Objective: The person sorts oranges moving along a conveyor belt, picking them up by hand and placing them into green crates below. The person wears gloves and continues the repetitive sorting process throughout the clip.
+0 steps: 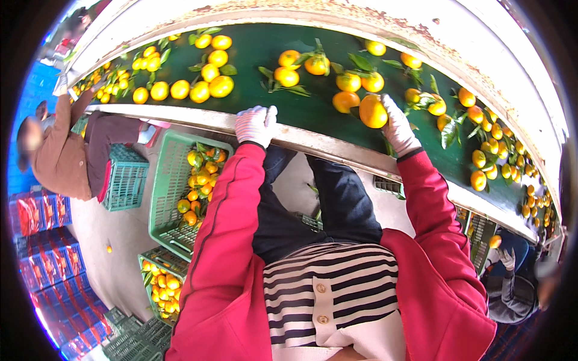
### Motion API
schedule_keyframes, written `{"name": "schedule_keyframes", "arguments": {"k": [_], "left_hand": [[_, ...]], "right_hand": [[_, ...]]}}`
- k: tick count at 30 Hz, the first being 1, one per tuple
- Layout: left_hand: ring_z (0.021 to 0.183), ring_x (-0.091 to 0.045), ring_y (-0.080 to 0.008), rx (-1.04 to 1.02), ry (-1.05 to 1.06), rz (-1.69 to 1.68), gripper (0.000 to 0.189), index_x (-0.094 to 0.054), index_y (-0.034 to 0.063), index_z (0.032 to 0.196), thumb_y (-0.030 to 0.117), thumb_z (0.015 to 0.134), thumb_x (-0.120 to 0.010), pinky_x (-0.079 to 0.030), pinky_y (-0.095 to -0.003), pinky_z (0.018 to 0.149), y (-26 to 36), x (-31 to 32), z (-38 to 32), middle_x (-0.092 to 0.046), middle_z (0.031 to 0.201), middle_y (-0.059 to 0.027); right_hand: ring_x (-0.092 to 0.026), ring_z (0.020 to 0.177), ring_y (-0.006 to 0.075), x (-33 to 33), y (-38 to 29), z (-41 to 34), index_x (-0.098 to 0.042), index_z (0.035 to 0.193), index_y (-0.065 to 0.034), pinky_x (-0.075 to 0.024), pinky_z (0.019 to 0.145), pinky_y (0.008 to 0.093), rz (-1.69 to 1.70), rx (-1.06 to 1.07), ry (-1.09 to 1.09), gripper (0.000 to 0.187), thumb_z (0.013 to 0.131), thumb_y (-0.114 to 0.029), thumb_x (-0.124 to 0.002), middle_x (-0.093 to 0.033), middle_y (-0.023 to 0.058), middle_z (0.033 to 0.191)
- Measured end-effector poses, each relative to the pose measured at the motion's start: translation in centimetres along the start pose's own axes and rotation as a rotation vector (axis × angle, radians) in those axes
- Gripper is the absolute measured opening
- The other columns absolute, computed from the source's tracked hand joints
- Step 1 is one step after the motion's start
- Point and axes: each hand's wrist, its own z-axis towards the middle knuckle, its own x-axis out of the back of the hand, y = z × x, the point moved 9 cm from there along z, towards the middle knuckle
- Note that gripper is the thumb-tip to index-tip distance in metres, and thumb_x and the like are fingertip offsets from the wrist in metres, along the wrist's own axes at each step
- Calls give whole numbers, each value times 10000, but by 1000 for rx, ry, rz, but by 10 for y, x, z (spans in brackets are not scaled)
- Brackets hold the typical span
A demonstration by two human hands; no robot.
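Note:
My left hand [255,125], in a white knitted glove, is curled over the pale front rail [325,141] of a conveyor. My right hand [399,128], gloved the same way, holds a large orange mandarin [373,112] by its right side above the green belt [253,49]. Behind and to the left of that fruit are several more mandarins [347,102], some with leaves. A row of yellow-orange mandarins [199,92] lies farther left on the belt. To the right, beyond my right hand, a leafy group of mandarins [437,106] rests on it.
A green plastic crate [174,180] partly filled with mandarins stands left of my legs, with another filled crate [162,289] behind it. A seated person [67,153] is at left; another person [510,293] is at lower right. Blue crates [49,261] are stacked far left.

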Motion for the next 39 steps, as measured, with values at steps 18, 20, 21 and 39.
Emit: {"name": "schedule_keyframes", "arguments": {"k": [18, 20, 21, 39], "left_hand": [[677, -602, -320, -34, 83, -23, 379, -618, 93, 663, 395, 876, -533, -430, -455, 671, 15, -1, -4, -618, 689, -102], [663, -600, -320, -37, 96, -22, 376, -618, 91, 661, 392, 872, -540, -427, -456, 664, 17, 1, -3, -616, 667, -99], [660, -600, -320, -30, 73, -31, 373, -620, 91, 662, 389, 872, -541, -427, -455, 663, 17, 0, -3, -614, 662, -99], [705, -597, -306, -57, 86, -96, 347, -625, 100, 681, 377, 871, -536, -426, -444, 685, 16, 6, -6, -608, 694, -89]], "right_hand": [[-561, 1098, 236, 19, -41, 7, -664, 894, -203, -426, 920, 449, -2326, 207, 47, 151, 781, -277, -596, -621, 23, 971], [-595, 1064, 249, 53, -64, 11, -673, 948, -177, -456, 872, 413, -2433, -9, 191, 181, 818, -269, -587, -651, 38, 991], [-612, 1048, 256, 64, -73, 10, -677, 975, -165, -471, 848, 396, -2490, -142, 258, 196, 836, -265, -583, -666, 46, 1001], [-593, 1092, 340, -137, 36, 91, -472, 1339, -94, -462, 939, 372, -1239, 338, -33, 630, 819, -373, -692, -619, 198, 1174]]}}
